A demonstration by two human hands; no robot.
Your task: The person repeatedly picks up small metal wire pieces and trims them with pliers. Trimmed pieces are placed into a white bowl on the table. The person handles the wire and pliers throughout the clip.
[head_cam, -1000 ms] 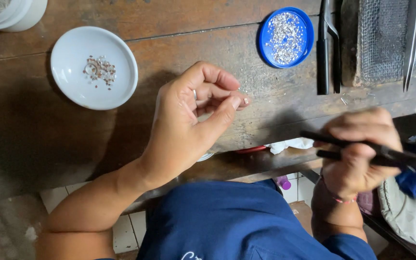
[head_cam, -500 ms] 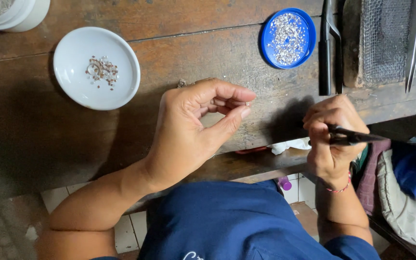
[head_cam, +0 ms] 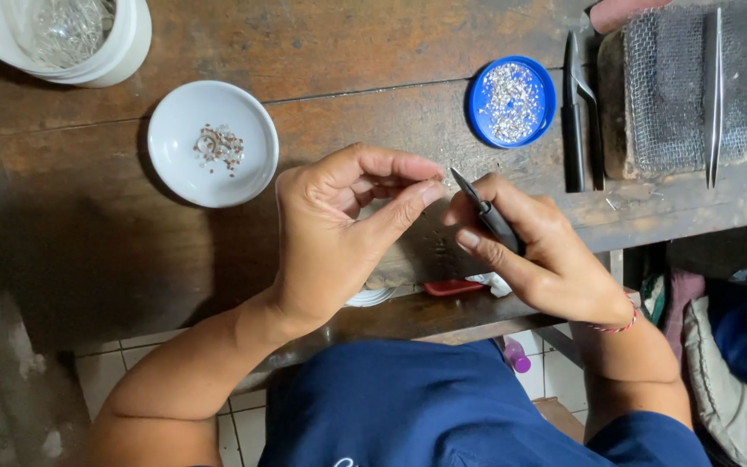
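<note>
Pliers (head_cam: 488, 213) in right hand (head_cam: 538, 251) — tip touching left hand (head_cam: 339, 233) fingers (head_cam: 408, 195).

Head camera, looking down, close over workbench (head_cam: 88, 251)

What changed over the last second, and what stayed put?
The right hand, gripping the dark pliers throughout, came up from the bench's right edge until the tip met the left hand's pinched fingertips. Nothing was let go. The white dish and blue lid stayed put.
</note>
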